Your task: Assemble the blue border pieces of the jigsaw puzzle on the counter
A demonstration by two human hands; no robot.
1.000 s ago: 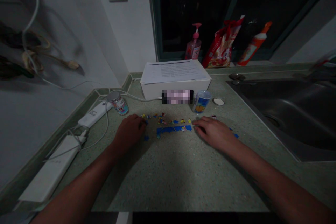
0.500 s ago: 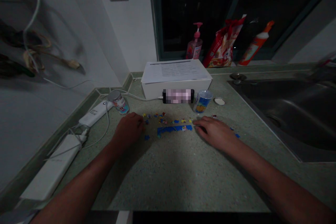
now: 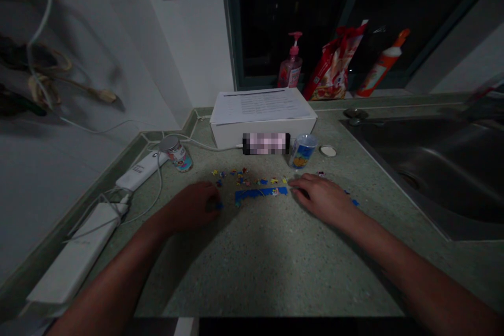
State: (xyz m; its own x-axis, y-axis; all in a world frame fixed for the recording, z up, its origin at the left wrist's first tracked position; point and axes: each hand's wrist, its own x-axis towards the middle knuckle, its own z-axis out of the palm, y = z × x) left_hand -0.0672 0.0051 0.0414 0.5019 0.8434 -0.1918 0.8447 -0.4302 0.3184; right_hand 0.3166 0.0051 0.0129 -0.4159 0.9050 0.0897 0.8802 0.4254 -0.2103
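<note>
On the counter, a blue jigsaw piece [image 3: 219,206] shows at the fingertips of my left hand [image 3: 195,206], whose thumb and fingers curl in around it. To its right lies a joined strip of blue jigsaw pieces [image 3: 255,194], with a lighter figure near its right end. My right hand [image 3: 321,195] rests palm down beside that end, fingers stretched and thumb apart, with nothing visible in it. Several loose jigsaw pieces [image 3: 263,181] in yellow, blue and red lie in a loose row behind the strip. Two blue pieces [image 3: 355,202] lie partly behind my right wrist.
Behind the pieces stand a blue can [image 3: 303,152], its round lid [image 3: 328,151], a phone [image 3: 266,144] against a white box [image 3: 263,110], and a tilted clear jar [image 3: 177,154]. Power strips [image 3: 79,252] with cables line the left; a sink [image 3: 433,163] is at right.
My left hand has moved down toward me, from beside the upper loose pieces to the single blue jigsaw piece. My right hand stays in place.
</note>
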